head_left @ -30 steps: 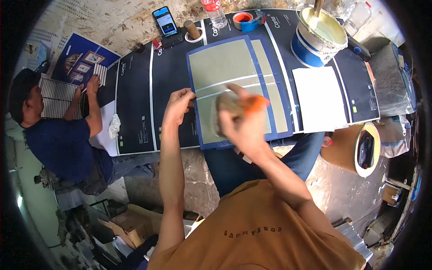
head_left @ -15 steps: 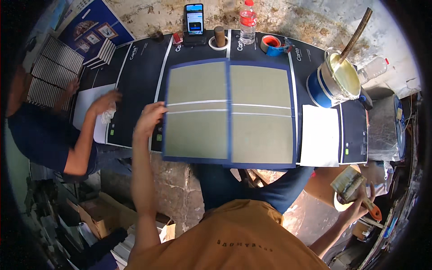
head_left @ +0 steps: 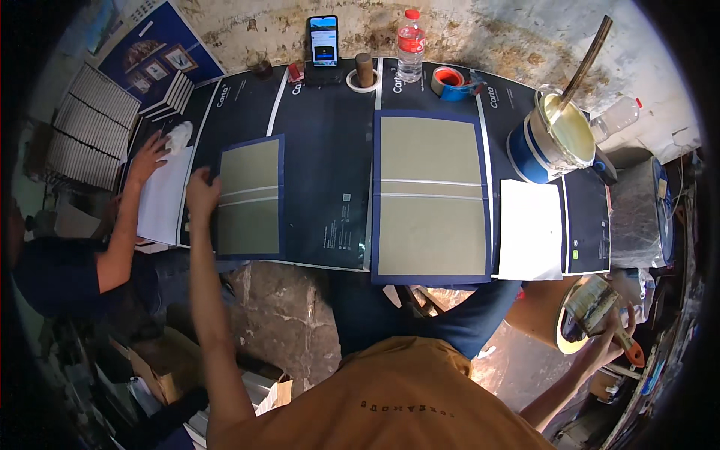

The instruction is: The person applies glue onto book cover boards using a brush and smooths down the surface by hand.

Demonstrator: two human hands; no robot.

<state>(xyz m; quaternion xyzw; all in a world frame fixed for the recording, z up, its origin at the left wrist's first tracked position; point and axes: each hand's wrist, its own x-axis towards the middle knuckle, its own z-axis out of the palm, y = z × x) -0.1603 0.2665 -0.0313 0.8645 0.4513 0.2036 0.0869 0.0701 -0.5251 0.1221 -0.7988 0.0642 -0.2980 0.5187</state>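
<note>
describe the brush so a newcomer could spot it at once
From the dark table, find the white sheet near its right end. Below and to the right, the right hand holds the brush. Its wide bristle head and orange handle end set it apart from the nearby tan drum.

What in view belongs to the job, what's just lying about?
Likely job:
- flat orange-handled paintbrush, in right hand
- two blue-bordered grey-green panels; left hand beside one
- blue-and-white plastic bucket

Likely lying about:
- black rectangular smartphone
- red-labelled clear plastic bottle
</note>
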